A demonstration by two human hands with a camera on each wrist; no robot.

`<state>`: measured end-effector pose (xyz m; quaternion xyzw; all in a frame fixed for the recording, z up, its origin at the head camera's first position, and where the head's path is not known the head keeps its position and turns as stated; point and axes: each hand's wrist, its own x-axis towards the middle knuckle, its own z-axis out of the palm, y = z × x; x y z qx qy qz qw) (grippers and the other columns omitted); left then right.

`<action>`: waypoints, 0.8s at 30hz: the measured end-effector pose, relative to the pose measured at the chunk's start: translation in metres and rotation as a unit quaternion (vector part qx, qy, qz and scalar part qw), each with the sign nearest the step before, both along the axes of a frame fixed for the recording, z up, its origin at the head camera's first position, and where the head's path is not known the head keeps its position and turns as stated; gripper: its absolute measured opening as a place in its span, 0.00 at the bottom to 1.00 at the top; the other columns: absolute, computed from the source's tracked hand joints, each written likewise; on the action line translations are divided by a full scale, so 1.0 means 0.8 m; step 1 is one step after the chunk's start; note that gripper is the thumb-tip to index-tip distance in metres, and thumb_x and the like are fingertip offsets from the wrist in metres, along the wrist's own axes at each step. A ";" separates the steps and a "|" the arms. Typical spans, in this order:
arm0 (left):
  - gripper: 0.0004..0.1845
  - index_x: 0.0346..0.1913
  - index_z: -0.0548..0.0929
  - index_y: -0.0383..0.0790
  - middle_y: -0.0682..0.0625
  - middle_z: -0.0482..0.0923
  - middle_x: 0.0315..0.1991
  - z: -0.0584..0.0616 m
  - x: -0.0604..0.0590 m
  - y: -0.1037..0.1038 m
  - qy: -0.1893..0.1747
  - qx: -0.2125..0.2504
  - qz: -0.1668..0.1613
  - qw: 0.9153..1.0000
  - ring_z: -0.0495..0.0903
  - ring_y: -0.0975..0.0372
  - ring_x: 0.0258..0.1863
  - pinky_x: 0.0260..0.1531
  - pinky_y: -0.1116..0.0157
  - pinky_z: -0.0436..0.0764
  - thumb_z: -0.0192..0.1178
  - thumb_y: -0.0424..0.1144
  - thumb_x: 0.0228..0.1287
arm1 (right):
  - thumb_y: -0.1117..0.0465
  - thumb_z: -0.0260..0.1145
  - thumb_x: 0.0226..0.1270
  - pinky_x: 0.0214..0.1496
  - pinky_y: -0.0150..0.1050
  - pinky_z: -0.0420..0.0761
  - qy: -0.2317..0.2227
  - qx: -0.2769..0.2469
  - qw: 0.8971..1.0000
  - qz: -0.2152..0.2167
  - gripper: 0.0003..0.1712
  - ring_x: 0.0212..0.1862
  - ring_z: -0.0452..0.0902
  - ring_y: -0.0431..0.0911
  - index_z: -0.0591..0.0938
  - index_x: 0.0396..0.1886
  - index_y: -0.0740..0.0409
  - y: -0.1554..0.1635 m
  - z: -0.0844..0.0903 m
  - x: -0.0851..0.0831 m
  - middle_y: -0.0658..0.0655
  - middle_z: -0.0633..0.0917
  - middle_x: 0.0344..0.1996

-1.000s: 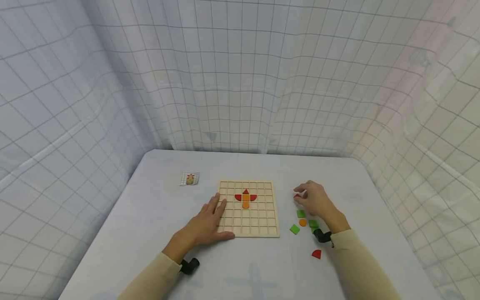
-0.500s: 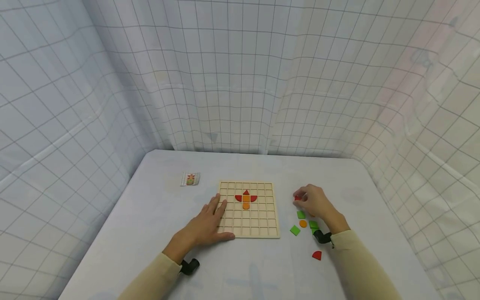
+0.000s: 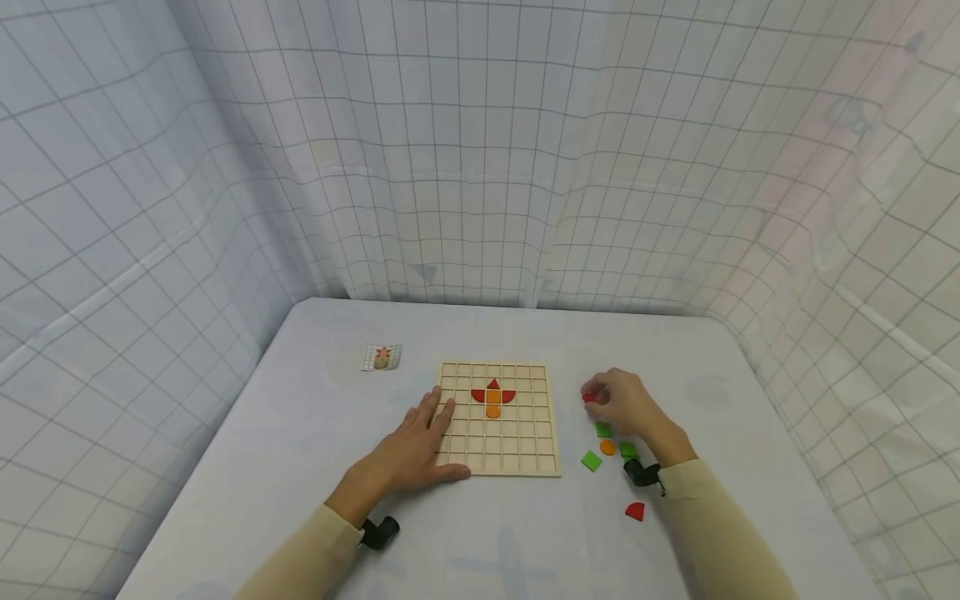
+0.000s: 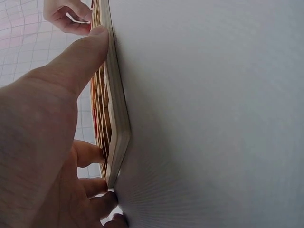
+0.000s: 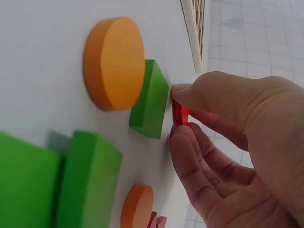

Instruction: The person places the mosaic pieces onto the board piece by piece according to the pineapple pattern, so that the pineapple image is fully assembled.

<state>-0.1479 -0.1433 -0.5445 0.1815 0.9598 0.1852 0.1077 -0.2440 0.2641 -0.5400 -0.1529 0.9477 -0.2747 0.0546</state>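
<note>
My left hand [image 3: 411,448] lies with its fingers spread over the left side of a wooden grid board [image 3: 522,442]; in the left wrist view the thumb [image 4: 78,59] rests along the board's edge. Set in the board are a red triangle [image 3: 492,384], two red quarter-circles on either side of an orange square [image 3: 492,397], and an orange disc [image 3: 492,412] below. To the right of the board, my right hand [image 3: 626,406] pinches a small red piece [image 5: 180,113] between thumb and fingers, close over the table. Its full outline is hidden by the fingers.
Near my right hand lie several green squares [image 3: 592,461], an orange disc [image 3: 607,447] and a red quarter-circle [image 3: 635,511]. A small picture card [image 3: 382,357] lies beyond the board at left. Grid-patterned white curtains [image 3: 480,167] surround the table.
My right fingers have closed on the red piece and shifted slightly left with it, toward the board. The left hand has stayed on the board.
</note>
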 end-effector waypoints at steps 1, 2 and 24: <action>0.68 0.95 0.54 0.33 0.29 0.44 0.97 0.000 0.000 0.000 -0.001 0.000 0.000 1.000 0.52 0.35 0.97 0.94 0.36 0.61 0.77 0.71 0.71 | 0.63 0.82 0.77 0.55 0.47 0.93 -0.001 -0.002 1.000 -0.001 0.12 0.49 0.87 0.50 0.95 0.56 0.59 -0.001 0.000 0.001 0.59 0.91 0.49; 0.68 0.95 0.54 0.32 0.29 0.43 0.97 0.000 0.000 0.000 -0.001 -0.001 -0.001 1.000 0.52 0.35 0.97 0.94 0.36 0.61 0.77 0.71 0.71 | 0.63 0.82 0.77 0.56 0.48 0.93 -0.001 -0.004 1.000 -0.001 0.12 0.49 0.87 0.50 0.95 0.56 0.59 -0.001 0.001 0.001 0.59 0.91 0.49; 0.68 0.96 0.54 0.32 0.29 0.42 0.97 -0.001 0.000 -0.001 -0.004 0.004 -0.002 1.000 0.51 0.35 0.97 0.95 0.35 0.58 0.77 0.70 0.72 | 0.66 0.84 0.72 0.51 0.38 0.94 0.093 -0.049 0.991 0.083 0.10 0.46 0.91 0.45 0.96 0.50 0.59 -0.039 0.003 0.011 0.56 0.93 0.47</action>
